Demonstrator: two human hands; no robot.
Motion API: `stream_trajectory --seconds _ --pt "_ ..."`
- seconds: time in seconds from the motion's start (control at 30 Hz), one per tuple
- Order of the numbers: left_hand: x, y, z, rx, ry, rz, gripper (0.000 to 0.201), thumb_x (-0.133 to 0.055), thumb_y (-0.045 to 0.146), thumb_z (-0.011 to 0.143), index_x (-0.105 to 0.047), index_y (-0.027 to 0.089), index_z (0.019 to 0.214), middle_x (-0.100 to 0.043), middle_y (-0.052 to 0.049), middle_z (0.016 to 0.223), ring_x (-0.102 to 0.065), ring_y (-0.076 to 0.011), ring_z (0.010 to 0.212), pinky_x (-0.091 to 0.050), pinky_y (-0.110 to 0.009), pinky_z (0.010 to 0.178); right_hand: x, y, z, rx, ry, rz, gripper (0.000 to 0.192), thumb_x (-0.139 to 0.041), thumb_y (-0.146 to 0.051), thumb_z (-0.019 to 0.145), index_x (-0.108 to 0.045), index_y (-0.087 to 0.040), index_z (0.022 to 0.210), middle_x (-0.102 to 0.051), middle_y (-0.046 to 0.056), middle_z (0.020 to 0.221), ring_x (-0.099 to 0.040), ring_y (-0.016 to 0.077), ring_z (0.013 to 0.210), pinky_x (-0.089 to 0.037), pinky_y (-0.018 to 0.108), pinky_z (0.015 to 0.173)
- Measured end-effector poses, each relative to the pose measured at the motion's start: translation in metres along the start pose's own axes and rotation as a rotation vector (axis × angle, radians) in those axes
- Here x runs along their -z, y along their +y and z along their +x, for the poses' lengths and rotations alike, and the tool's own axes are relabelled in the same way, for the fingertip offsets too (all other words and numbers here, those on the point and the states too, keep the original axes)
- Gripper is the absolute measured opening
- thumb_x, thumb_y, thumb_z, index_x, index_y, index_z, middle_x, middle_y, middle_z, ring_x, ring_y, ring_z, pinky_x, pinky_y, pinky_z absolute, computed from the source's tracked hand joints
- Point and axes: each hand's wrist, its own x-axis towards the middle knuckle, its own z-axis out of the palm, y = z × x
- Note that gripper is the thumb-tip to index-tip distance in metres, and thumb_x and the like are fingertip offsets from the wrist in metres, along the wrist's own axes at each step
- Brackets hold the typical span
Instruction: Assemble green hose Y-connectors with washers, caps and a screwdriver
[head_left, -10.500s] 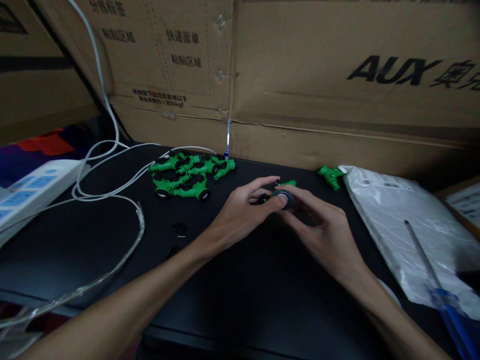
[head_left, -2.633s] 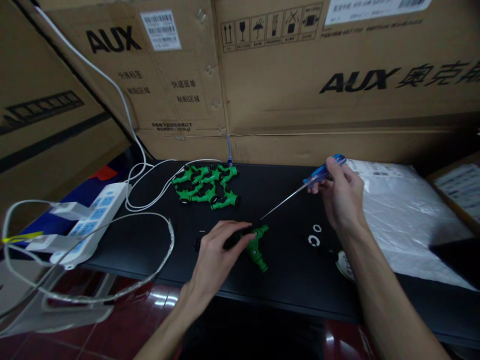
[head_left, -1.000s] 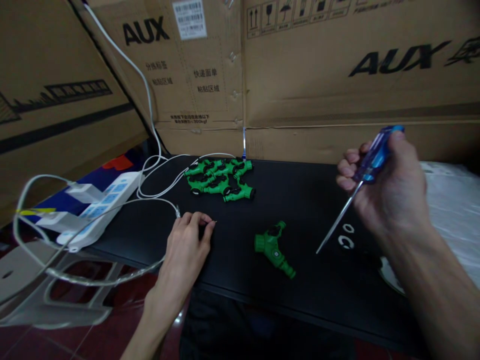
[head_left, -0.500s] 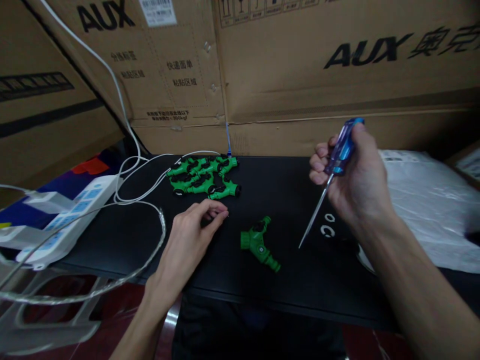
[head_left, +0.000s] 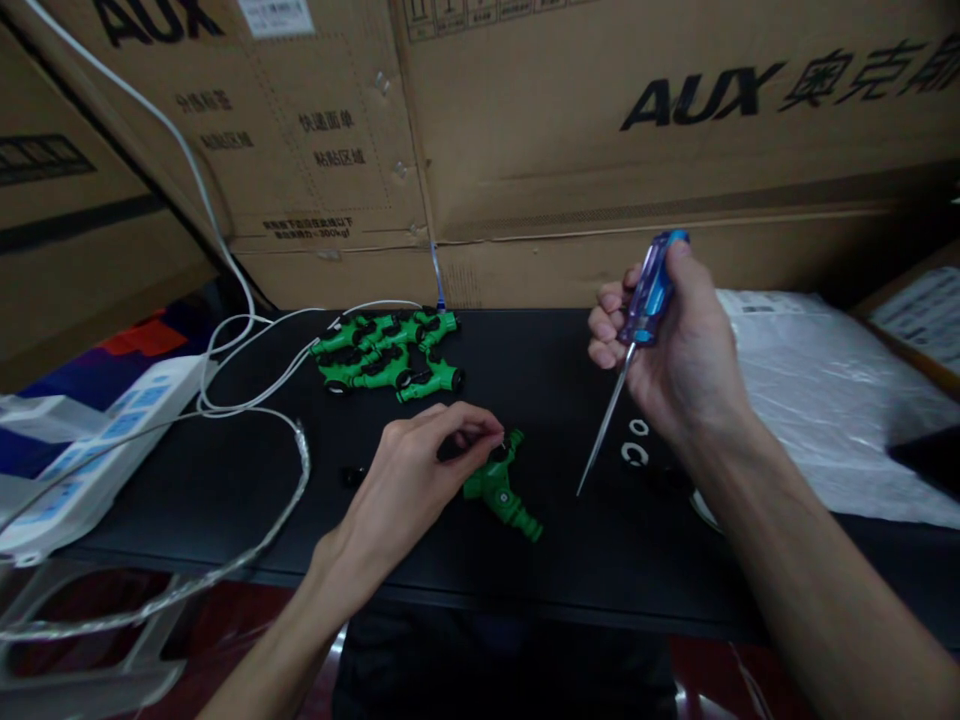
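My right hand [head_left: 667, 340] is closed around the blue and purple handle of a screwdriver [head_left: 649, 295], whose thin metal shaft points down and left with its tip at or just over the black table. My left hand [head_left: 427, 455] is pinched, thumb against fingers, over one arm of a green Y-shaped hose splitter [head_left: 496, 490]. A tiny bright speck shows at those fingertips, too small to name. The splitter lies on the table and has a screw head at its middle. Two white rings [head_left: 636, 442] lie between it and my right forearm.
Several green splitters with black levers [head_left: 386, 355] are grouped at the back. White cables loop beside a power strip [head_left: 112, 450] at the left. A small black part [head_left: 352, 476] lies by my left wrist. White plastic packaging [head_left: 840, 400] is at right, and cardboard boxes [head_left: 525, 150] stand behind.
My left hand has moved right, from the table beside the green splitter to over its upper arm, still pinched. My right hand keeps the screwdriver in much the same pose. The camera view has shifted slightly.
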Motion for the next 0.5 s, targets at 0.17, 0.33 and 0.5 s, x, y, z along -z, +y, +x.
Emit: stream_trajectory --seconds 0.17,0.33,0.5 --pt "0.0045 0.0004 0.0003 -0.044 -0.002 0.06 0.008 -0.072 0.021 0.092 -0.074 0.024 0.099 -0.075 0.003 0.089 -0.07 -0.0113 0.075 -0.056 -0.02 0.072 -0.0018 -0.0005 -0.0009 -0.015 0.008 0.022 0.034 -0.063 -0.055 0.089 -0.057 -0.024 0.077 -0.052 -0.002 0.07 -0.051 0.0116 0.052 -0.045 0.024 0.041" --pt "0.006 0.0 -0.0008 -0.098 -0.033 0.104 0.014 -0.069 0.02 0.094 -0.072 0.023 0.108 -0.073 0.001 0.096 -0.071 -0.0129 0.083 -0.057 -0.021 0.079 -0.0049 -0.0013 -0.0018 -0.024 0.018 0.009 0.035 -0.063 -0.057 0.089 -0.056 -0.025 0.077 -0.052 -0.003 0.068 -0.051 0.0112 0.052 -0.045 0.023 0.04" --pt "0.0066 0.0011 -0.0017 -0.179 -0.13 0.176 0.021 -0.062 0.017 0.098 -0.07 0.021 0.118 -0.072 -0.004 0.104 -0.071 -0.0158 0.089 -0.058 -0.026 0.082 -0.0067 -0.0019 -0.0022 -0.014 0.007 0.02 0.034 -0.063 -0.055 0.089 -0.055 -0.024 0.079 -0.051 -0.004 0.067 -0.052 0.0111 0.052 -0.042 0.021 0.038"
